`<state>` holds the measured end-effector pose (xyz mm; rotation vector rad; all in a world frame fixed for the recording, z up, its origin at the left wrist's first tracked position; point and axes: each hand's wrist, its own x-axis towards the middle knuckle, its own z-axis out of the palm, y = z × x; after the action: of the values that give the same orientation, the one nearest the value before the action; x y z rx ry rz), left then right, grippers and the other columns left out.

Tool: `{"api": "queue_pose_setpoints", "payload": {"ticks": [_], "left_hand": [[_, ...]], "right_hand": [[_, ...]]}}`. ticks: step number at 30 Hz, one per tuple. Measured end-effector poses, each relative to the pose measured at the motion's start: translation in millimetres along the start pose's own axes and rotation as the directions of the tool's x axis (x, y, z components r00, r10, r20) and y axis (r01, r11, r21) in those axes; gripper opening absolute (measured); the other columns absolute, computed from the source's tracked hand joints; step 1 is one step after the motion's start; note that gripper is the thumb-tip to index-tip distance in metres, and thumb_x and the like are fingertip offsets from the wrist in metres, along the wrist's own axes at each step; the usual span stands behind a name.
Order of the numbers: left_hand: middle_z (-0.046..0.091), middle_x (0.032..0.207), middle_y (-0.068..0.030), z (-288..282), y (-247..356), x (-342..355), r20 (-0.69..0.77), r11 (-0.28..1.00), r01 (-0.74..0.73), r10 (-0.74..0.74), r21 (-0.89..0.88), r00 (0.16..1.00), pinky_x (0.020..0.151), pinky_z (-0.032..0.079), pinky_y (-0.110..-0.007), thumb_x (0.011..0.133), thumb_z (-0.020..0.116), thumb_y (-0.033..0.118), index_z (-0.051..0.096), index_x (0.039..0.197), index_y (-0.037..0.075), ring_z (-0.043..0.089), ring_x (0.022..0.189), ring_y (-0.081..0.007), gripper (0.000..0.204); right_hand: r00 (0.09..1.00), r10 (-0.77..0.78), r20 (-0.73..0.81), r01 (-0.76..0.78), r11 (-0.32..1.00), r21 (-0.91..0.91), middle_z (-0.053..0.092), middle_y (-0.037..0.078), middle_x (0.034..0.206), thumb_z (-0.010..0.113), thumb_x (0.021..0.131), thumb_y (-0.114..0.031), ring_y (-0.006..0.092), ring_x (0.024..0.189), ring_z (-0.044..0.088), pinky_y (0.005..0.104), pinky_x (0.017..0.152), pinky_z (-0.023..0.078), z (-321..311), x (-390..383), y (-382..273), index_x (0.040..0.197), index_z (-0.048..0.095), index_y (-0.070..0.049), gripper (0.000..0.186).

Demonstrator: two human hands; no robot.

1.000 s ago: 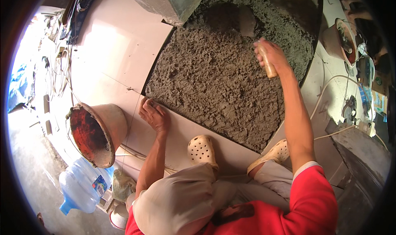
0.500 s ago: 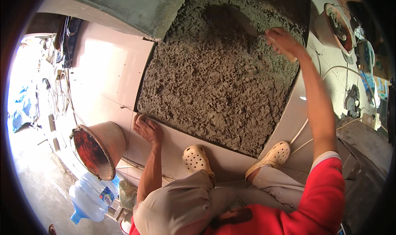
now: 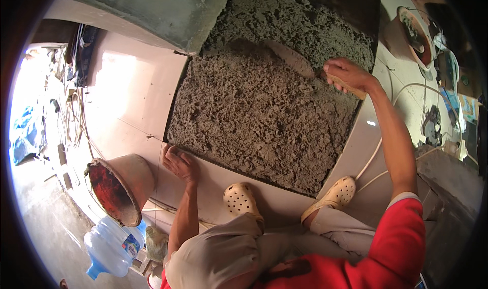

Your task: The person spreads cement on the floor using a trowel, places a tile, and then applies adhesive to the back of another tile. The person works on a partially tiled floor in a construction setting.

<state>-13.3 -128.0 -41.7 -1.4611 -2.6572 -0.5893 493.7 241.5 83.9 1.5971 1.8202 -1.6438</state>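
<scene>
My right hand (image 3: pixel 348 76) is closed around the wooden handle of a trowel (image 3: pixel 290 58). The mud-coated blade lies across the rough grey wet mortar (image 3: pixel 259 121), pointing to the far left. Its near end is by my fingers; part of the far end blends with the mortar and shadow. My left hand (image 3: pixel 180 164) rests on the pale tile (image 3: pixel 208 172) beside the mortar's near left corner. Its fingers are curled and I see nothing in them.
Left of my left hand a worn bucket (image 3: pixel 137 180) lies tipped beside a clear water jug (image 3: pixel 109 246). Another bucket (image 3: pixel 401 40) stands at the far right. A grey slab (image 3: pixel 142 14) borders the mortar at far left. My feet in cream clogs (image 3: pixel 239 197) stand on the near tiles.
My right hand has brought the trowel a little nearer to me across the mortar, and more of the blade shows. My left hand stays in nearly the same spot.
</scene>
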Motion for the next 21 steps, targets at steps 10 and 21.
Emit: {"api": "queue_pose_setpoints", "payload": {"ticks": [10, 21], "left_hand": [[0.055, 0.14, -0.0223, -5, 7, 0, -0.01, 1.0, -0.019, 0.019, 0.014, 1.0, 0.117, 0.029, -0.054, 0.092, 0.054, 0.016, 0.056, 0.121, 0.0, 0.046, 0.135, -0.0409, 0.033], [0.059, 0.136, -0.0186, -3, 1, 2, -0.025, 0.996, -0.016, 0.018, 0.086, 1.0, 0.117, 0.03, -0.054, 0.093, 0.05, 0.012, 0.057, 0.118, 0.001, 0.048, 0.134, -0.0385, 0.027]], "right_hand": [[0.879, -0.162, -0.448, 0.293, 0.926, 0.239, 0.064, 0.001, 0.089, 0.057, 0.106, -0.053, 0.0111, 0.067, 0.056, 0.0306, 0.055, 0.05, -95, 4, 90, 0.118, 0.065, -0.013, 0.042], [0.95, -0.251, -0.187, 0.25, 0.968, -0.029, 0.069, 0.006, 0.095, 0.057, 0.108, -0.053, 0.0129, 0.073, 0.062, 0.0311, 0.058, 0.054, -2, 60, -30, 0.132, 0.065, -0.008, 0.051]]}}
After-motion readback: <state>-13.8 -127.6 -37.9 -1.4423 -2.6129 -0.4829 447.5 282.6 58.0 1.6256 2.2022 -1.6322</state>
